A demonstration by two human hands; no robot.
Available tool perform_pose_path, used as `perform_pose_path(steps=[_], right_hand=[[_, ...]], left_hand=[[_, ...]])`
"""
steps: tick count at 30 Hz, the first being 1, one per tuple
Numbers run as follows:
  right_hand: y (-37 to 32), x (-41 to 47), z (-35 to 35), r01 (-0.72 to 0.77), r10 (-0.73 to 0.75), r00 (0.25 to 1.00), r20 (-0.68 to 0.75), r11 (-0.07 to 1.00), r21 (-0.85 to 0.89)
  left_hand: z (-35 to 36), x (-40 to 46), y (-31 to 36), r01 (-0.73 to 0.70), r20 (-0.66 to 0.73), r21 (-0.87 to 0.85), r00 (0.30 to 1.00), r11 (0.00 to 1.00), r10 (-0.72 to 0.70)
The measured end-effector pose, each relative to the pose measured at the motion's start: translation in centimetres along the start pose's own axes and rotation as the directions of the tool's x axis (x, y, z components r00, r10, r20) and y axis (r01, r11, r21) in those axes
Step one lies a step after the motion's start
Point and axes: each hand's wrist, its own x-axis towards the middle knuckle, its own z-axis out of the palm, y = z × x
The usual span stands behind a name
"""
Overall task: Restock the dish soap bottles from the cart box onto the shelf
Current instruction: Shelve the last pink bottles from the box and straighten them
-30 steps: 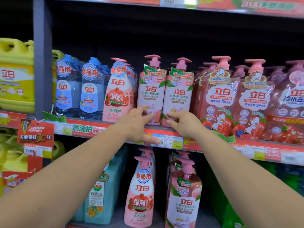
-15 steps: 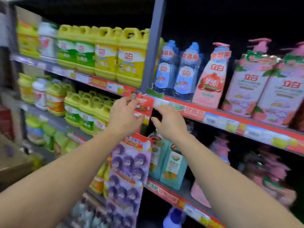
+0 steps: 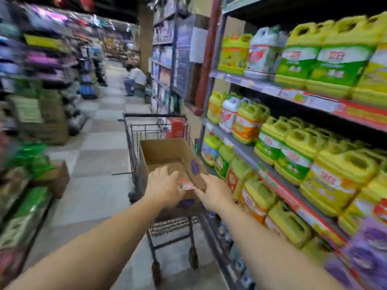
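Both hands have left the shelf: left hand [image 3: 162, 186] and right hand [image 3: 213, 193], fingers relaxed, reach a bottle [image 3: 185, 182] in the box [image 3: 159, 150].

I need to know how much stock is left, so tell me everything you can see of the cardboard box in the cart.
The cardboard box is plain brown, open-topped and rectangular, with a round purple sticker on its right inner wall. It sits in the basket of the dark wire cart, beside the shelf. Much of its floor looks bare; something pink lies at the near end. The left hand reaches in over the near edge, and the right hand is at the near right corner. Blur hides any grip.
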Motion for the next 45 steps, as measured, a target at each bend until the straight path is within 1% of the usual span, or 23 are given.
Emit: perform_pose_path(steps=[4, 8, 10, 14, 18, 23, 28, 31, 33, 36, 39, 42, 43, 44, 45], right_hand=[[-2.8, 4.2, 3.7, 0.020, -0.020, 0.999, 0.049, 1.000, 0.011], [-3.8, 8.6, 7.2, 0.015, -0.017, 0.991, 0.130, 1.000, 0.020], [-3.6, 10.8, 9.0, -0.002, -0.005, 0.986, 0.169, 0.999, 0.043], [-1.7, 16.6, 12.1, -0.039, 0.025, 0.973, 0.231, 0.998, 0.057], [1.5, 23.4, 14.5, -0.133, 0.106, 0.953, 0.282, 0.988, 0.079], [5.7, 30.0, 16.8, -0.212, 0.169, 0.920, 0.355, 0.974, 0.086], [7.8, 34.3, 20.0, -0.248, 0.201, 0.877, 0.436, 0.967, 0.053], [8.8, 36.1, 22.4, -0.291, 0.236, 0.835, 0.497, 0.956, 0.034], [9.5, 37.0, 24.4, -0.334, 0.270, 0.795, 0.543, 0.942, 0.021], [10.7, 37.9, 27.8, -0.397, 0.314, 0.725, 0.612, 0.918, -0.001], [11.1, 38.1, 30.6, -0.475, 0.366, 0.628, 0.687, 0.879, -0.036], [11.4, 38.6, 33.5, -0.548, 0.396, 0.543, 0.740, 0.835, -0.044], [11.4, 38.8, 34.4, -0.562, 0.407, 0.523, 0.749, 0.825, -0.056], [11.4, 39.3, 34.7, -0.560, 0.416, 0.520, 0.746, 0.826, -0.070], [11.5, 39.8, 35.3, -0.562, 0.431, 0.509, 0.745, 0.822, -0.093]], left_hand=[[2.2, 1.2, -4.9, 0.098, 0.026, 0.028, 0.995, 0.995, -0.099], [4.9, 3.5, -7.8, 0.150, 0.125, 0.046, 0.980, 0.988, -0.155], [6.1, 5.3, -8.9, 0.172, 0.138, 0.051, 0.974, 0.984, -0.178], [9.0, 10.7, -10.2, 0.200, 0.188, 0.044, 0.961, 0.979, -0.205], [11.9, 17.6, -10.5, 0.230, 0.266, 0.052, 0.935, 0.972, -0.236], [16.0, 24.6, -10.2, 0.280, 0.364, 0.021, 0.892, 0.960, -0.268], [20.3, 28.3, -10.3, 0.314, 0.499, -0.012, 0.824, 0.949, -0.266], [23.7, 30.4, -10.6, 0.392, 0.611, -0.053, 0.740, 0.919, -0.281], [26.4, 31.6, -10.9, 0.468, 0.714, -0.078, 0.643, 0.880, -0.278], [30.6, 33.0, -11.6, 0.543, 0.841, -0.104, 0.496, 0.833, -0.218], [34.2, 33.5, -12.2, 0.668, 0.942, -0.104, 0.303, 0.737, -0.142], [37.6, 33.2, -11.8, 0.811, 0.985, -0.068, 0.147, 0.581, -0.090], [38.2, 32.9, -11.4, 0.840, 0.992, -0.063, 0.114, 0.539, -0.062], [38.5, 32.7, -10.7, 0.869, 0.988, -0.118, 0.150, 0.481, -0.030], [39.0, 32.3, -10.1, 0.906, 0.979, -0.179, 0.202, 0.383, -0.019]])
